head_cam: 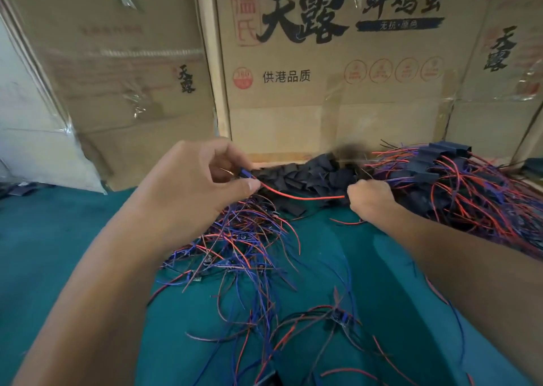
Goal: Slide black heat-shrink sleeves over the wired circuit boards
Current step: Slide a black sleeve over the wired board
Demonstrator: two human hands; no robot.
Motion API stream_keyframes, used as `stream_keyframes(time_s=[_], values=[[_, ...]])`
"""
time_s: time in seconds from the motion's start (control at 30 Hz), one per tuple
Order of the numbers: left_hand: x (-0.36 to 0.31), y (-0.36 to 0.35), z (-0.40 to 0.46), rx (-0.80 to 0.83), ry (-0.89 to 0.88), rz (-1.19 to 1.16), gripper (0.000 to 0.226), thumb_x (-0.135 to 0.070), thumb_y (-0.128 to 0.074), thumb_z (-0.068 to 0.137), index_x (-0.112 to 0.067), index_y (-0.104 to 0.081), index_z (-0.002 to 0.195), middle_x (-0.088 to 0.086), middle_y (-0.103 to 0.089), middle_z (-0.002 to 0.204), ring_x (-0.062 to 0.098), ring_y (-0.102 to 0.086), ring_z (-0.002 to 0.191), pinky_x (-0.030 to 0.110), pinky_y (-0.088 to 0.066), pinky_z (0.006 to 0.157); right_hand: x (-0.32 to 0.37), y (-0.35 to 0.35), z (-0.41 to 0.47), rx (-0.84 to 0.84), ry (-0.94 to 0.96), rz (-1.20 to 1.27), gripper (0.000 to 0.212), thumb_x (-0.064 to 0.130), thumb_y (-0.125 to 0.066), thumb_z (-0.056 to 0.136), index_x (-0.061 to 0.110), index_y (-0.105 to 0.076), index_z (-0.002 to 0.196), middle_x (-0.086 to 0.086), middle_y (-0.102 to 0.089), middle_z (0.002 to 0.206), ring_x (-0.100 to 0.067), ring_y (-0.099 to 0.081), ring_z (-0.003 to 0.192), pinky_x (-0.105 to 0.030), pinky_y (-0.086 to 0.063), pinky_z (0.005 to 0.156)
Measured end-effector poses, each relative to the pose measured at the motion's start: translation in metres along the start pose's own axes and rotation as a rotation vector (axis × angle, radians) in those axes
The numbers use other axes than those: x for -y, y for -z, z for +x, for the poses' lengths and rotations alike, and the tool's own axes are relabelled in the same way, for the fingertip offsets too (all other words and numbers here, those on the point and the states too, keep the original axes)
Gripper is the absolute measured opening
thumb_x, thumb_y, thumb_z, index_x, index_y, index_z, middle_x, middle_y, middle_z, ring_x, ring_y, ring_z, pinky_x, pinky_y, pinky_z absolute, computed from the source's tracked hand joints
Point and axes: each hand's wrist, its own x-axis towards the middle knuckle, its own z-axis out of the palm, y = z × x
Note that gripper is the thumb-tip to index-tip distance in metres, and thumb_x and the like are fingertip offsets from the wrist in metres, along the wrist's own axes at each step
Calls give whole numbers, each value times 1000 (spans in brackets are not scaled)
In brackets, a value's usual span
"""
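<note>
From the head view, the left hand (202, 180) pinches a small wired circuit board (245, 173) between thumb and fingers (249, 185), with its red wire (305, 197) trailing rightward toward the right hand (368, 199). The right hand is curled at the edge of the pile of black sleeves (311, 175); what its fingers hold, I cannot tell, though a sleeve seems likely.

The risk, as I judge it, is tangling: the trailing wire lies across the sleeve pile and could snag or drag pieces off it. The board's loose wires may also miss the sleeve's mouth, splaying rather than threading through.

Counts: two hands, one board in hand, three cardboard boxes (338, 71) behind. Unsleeved boards (235, 247) on the green tabletop (58, 238), sleeves, and the finished heap (458, 180) at right are too many and too tangled to count.
</note>
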Motion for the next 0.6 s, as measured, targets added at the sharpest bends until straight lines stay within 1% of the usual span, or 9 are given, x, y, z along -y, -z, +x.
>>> stream_keyframes(time_s=[0.1,0.17,0.27,0.33,0.37,0.47,0.53,0.57,0.6], values=[[3,-4,2,-8,33,-9,14,-28,-82,79,-26,-69,85,-3,-74,80,24,-70,80,50,-56,86,2,-3,3,1,37,-64,26,12,-52,89,18,-70,106,-4,-68,110,-27,-61,106,-33,-40,68],[5,-5,3,-16,58,5,15,-29,-81,80,-25,-68,86,-2,-74,77,29,-69,77,49,-57,81,-3,-3,-1,-34,-1,3,25,15,-51,91,16,-66,111,-6,-64,113,-29,-58,108,-36,-43,72],[7,-5,4,-40,60,-37,14,-27,-80,81,-24,-68,88,0,-73,75,30,-68,74,45,-53,71,-16,10,-16,-157,-105,341,21,20,-49,93,13,-66,103,-11,-61,107,-33,-61,100,-35,-42,70],[7,-2,5,-67,59,-93,13,-26,-80,82,-25,-69,88,0,-73,75,25,-66,69,35,-45,58,-24,23,-32,-253,-142,603,19,21,-51,93,12,-67,88,-10,-64,96,-32,-62,90,-34,-42,67],[7,-2,5,-79,57,-113,12,-24,-79,82,-26,-69,87,1,-73,75,23,-65,68,31,-42,57,-28,30,-42,-255,-148,741,19,21,-53,92,12,-68,84,-9,-67,89,-30,-63,85,-33,-42,66],[6,-2,5,-89,52,-161,11,-21,-78,83,-25,-70,89,1,-73,76,17,-64,62,25,-45,59,-34,54,-80,-199,-135,1105,17,20,-58,91,18,-68,76,-2,-67,73,-20,-65,65,-27,-43,61],[4,-5,4,-76,58,-217,11,-19,-77,84,-23,-71,93,-2,-74,75,10,-63,59,16,-48,57,-31,68,-114,-205,-90,1140,18,20,-59,90,20,-65,73,5,-62,64,-7,-61,54,-20,-42,55],[3,-6,4,-65,63,-250,11,-18,-76,85,-21,-72,94,-1,-75,76,9,-63,59,14,-50,59,-25,73,-132,-223,-34,1080,18,20,-61,89,21,-63,72,7,-61,65,-3,-58,57,-18,-41,57],[1,-8,3,-54,69,-285,10,-17,-76,85,-19,-73,95,1,-75,77,9,-64,60,14,-51,61,-18,74,-150,-219,30,990,16,21,-61,89,22,-62,73,7,-60,71,-4,-56,64,-21,-42,62]])
